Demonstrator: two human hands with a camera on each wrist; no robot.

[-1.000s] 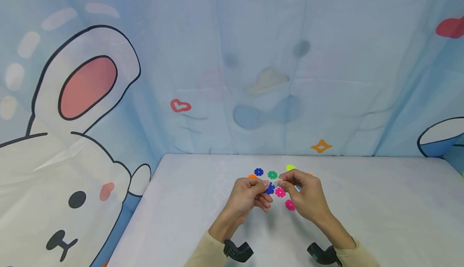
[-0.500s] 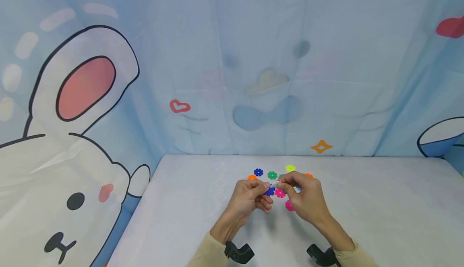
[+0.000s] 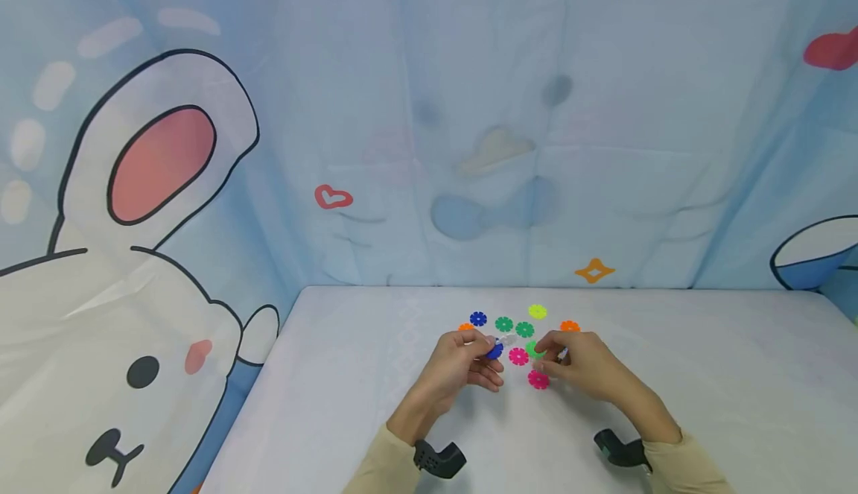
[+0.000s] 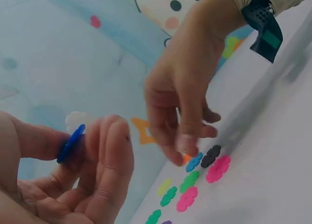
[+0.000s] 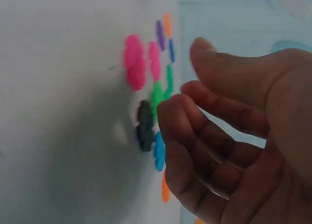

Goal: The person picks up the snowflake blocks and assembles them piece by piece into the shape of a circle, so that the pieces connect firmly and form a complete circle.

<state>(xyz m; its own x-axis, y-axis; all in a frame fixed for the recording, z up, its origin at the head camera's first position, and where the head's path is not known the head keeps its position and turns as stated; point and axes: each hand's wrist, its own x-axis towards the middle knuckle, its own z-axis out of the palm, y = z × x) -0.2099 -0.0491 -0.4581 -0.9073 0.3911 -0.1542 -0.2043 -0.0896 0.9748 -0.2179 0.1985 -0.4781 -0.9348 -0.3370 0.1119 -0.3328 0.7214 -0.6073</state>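
My left hand (image 3: 461, 366) pinches a blue snowflake disc (image 4: 71, 143) between thumb and fingers, held above the table. A whitish, see-through disc (image 4: 77, 120) stands at the blue one's edge and looks joined to it. My right hand (image 3: 590, 363) hovers over the loose discs at the right, fingers bent and apart from the thumb. Nothing shows between them in the right wrist view. Nearest to it are a black disc (image 5: 145, 126), a light blue disc (image 5: 159, 151) and a bright green disc (image 3: 533, 349).
Flat on the white table (image 3: 375, 345) lie more discs: two pink, one of them a near pink disc (image 3: 538, 380), a yellow disc (image 3: 538, 311), an orange disc (image 3: 570, 326) and a dark blue disc (image 3: 478, 319). A printed curtain (image 3: 429, 144) hangs behind the table.
My right hand has let go of the whitish disc and moved right and slightly down over the loose discs. My left hand stays nearly in place with the blue disc.
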